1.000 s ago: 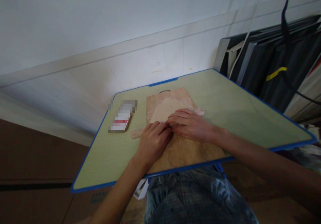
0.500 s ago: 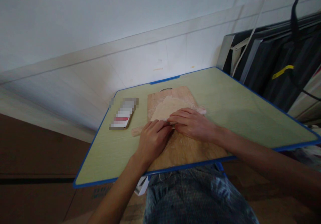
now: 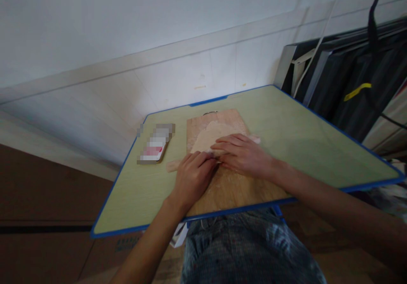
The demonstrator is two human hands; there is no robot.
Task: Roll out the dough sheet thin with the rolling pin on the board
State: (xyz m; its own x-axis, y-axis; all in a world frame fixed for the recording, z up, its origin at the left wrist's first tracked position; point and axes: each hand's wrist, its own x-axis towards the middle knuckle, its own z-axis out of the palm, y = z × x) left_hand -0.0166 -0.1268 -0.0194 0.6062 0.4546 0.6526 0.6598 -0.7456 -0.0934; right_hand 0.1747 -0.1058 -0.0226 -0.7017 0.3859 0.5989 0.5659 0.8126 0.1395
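Note:
A thin, pale sheet of dough lies spread on a wooden cutting board, with flour dusted around it. Across the board, at a slant, runs a floured rolling pin; its ends stick out beyond both hands and its middle is hidden. My left hand is closed over the pin, knuckles up and fingers curled at the dough's near edge. Close beside it, my right hand bends over the pin with its fingers together, covering part of the dough. The two hands almost meet at the middle.
The board rests on a light green folding table with a blue rim. To the left lies a phone-like object, partly pixelated. A white wall stands behind, and dark flat panels lean at the right with hanging cables.
Both hands stay on the rolling pin in nearly the same place. My right fingers have shifted very slightly; the dough looks the same.

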